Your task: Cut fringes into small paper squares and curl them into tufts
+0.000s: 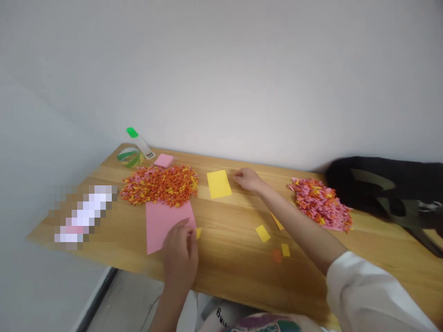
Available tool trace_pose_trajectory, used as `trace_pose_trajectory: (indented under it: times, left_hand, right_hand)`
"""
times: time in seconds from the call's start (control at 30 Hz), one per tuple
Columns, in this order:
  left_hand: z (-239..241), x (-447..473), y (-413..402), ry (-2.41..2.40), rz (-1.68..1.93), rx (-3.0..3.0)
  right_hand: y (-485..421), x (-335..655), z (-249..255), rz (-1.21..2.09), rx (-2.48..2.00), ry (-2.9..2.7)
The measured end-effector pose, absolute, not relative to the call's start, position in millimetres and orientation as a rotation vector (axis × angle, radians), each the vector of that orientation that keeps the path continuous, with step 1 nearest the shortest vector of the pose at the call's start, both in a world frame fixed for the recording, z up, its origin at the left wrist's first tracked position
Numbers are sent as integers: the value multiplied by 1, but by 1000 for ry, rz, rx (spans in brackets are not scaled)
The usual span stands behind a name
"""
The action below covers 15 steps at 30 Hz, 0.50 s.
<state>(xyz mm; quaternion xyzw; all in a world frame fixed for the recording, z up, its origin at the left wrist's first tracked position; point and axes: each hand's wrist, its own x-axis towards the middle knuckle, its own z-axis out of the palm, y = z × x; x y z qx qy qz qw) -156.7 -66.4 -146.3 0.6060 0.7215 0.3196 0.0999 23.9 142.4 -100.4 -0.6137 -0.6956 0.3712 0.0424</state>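
My left hand (180, 253) rests near the table's front edge, on the lower right corner of a pink paper sheet (162, 221), fingers curled around a small yellow piece (198, 233). My right hand (247, 179) reaches across the wooden table (235, 272) and lies just right of a yellow paper rectangle (218, 184), fingers bent; nothing shows in it. A big heap of orange, pink and yellow folded paper bits (161, 184) lies above the pink sheet.
A second pink-and-orange heap (320, 203) sits at the right, next to a black bag (391, 189). Small yellow and orange scraps (263, 233) lie mid-table. A tape roll (129, 157), a green-capped glue stick (140, 143) and a pink pad (164, 160) stand at the back left.
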Motion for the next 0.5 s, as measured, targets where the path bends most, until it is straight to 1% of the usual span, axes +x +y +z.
trace_pose_trajectory:
  times: [0.03, 0.13, 0.3, 0.5]
  left_hand:
    - [-141, -152, -56, 2043, 935, 1825]
    - [-128, -138, -22, 1782, 733, 1897]
    - [-132, -130, 16, 1761, 618, 1933]
    - [-135, -130, 19, 1791, 544, 1970]
  right_hand:
    - [153, 17, -103, 1181, -1894, -2106]
    - [171, 4, -108, 1308, -1937, -2037]
    - [181, -9, -107, 1461, -1982, -1950]
    - [187, -11, -101, 1564, -1989, -2027]
